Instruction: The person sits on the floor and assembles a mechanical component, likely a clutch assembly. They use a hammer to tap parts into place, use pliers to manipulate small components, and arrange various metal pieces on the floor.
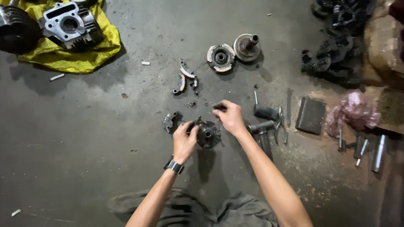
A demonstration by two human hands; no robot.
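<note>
A dark round clutch hub (208, 133) stands on the concrete floor in front of me. My left hand (184, 141), with a watch on the wrist, grips its left edge. My right hand (229, 117) hovers just above and right of the hub, fingers pinched on a small dark part (218, 107). A curved clutch shoe (170, 122) lies just left of the hub. Two more loose shoes (184, 77) lie farther up the floor.
A round clutch assembly (220, 57) and a drum with a shaft (247, 46) sit at the top centre. A hammer (261, 126) and pliers (280, 126) lie right of my right hand. An engine cylinder (67, 23) rests on yellow cloth (80, 59), top left. Sockets and rods (366, 149) lie right.
</note>
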